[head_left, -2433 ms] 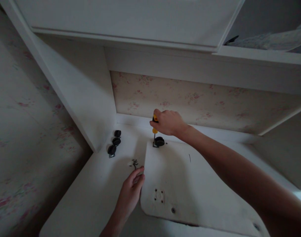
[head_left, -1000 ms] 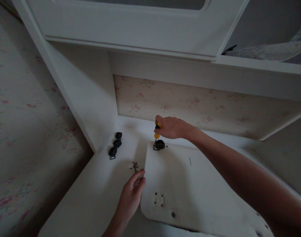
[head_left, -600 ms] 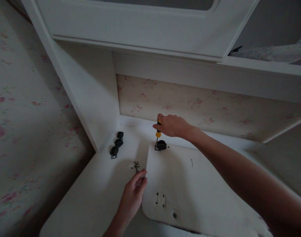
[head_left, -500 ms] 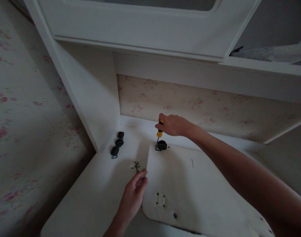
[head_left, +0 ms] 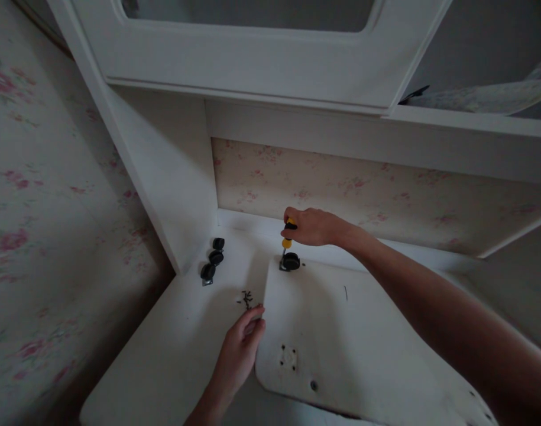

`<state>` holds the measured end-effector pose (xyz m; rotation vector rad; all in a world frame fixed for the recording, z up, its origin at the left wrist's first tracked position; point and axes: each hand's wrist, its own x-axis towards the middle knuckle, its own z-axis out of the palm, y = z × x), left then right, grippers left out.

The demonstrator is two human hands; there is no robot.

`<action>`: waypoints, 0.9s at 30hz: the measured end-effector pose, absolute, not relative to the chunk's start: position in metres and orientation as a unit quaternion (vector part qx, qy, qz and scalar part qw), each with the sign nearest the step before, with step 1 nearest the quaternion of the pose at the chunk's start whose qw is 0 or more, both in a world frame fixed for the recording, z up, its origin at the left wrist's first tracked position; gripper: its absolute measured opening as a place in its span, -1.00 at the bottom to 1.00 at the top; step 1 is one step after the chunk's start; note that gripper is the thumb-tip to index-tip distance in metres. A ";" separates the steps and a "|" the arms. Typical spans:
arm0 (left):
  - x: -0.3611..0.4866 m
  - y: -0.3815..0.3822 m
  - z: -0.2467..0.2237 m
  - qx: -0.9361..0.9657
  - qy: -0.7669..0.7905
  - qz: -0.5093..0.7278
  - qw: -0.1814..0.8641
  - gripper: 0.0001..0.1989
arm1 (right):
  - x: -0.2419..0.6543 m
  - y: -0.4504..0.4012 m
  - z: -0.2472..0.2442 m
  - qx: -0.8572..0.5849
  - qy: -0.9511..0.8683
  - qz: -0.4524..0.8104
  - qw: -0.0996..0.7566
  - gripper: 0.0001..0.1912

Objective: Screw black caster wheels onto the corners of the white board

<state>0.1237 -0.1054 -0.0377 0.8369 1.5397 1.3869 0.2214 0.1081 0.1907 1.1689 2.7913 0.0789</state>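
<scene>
- Head view: right hand [head_left: 313,227] grips the screwdriver [head_left: 287,243]; its slant could make the tip slip beside the caster [head_left: 292,261].
- Left hand [head_left: 239,352]: fingers narrow, contents unclear.

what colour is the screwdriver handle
The screwdriver handle is yellow and black, best seen in the head view.

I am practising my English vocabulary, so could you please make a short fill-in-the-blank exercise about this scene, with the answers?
1. The right hand grips a screwdriver with a black and ____ handle.
2. Left of the white panel, ____ black casters form a row.
3. Near the left hand lies a cluster of small dark ____.

Missing words: yellow; three; screws.
</scene>
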 end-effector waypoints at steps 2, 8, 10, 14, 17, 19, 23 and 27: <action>0.125 -0.106 -0.037 0.339 0.624 0.556 0.432 -0.58 | 0.220 0.108 0.191 0.389 0.919 0.044 0.047 -0.46; 0.126 -0.107 -0.033 0.348 0.633 0.548 0.422 -0.57 | 0.210 0.106 0.187 0.425 0.901 0.087 0.019 -0.35; 0.126 -0.107 -0.032 0.353 0.633 0.546 0.421 -0.57 | 0.208 0.105 0.186 0.429 0.899 0.088 0.016 -0.33; 0.126 -0.107 -0.031 0.347 0.638 0.544 0.419 -0.56 | 0.211 0.104 0.187 0.421 0.904 0.073 0.022 -0.30; 0.126 -0.106 -0.031 0.341 0.639 0.546 0.421 -0.56 | 0.216 0.103 0.191 0.409 0.910 0.062 0.027 -0.40; 0.127 -0.106 -0.030 0.336 0.640 0.548 0.421 -0.57 | 0.221 0.099 0.193 0.411 0.909 0.069 0.013 -0.50; 0.128 -0.106 -0.030 0.334 0.637 0.552 0.423 -0.57 | 0.230 0.089 0.195 0.414 0.906 0.089 -0.025 -0.57; 0.127 -0.106 -0.031 0.337 0.634 0.550 0.426 -0.57 | 0.236 0.082 0.192 0.408 0.909 0.084 -0.026 -0.62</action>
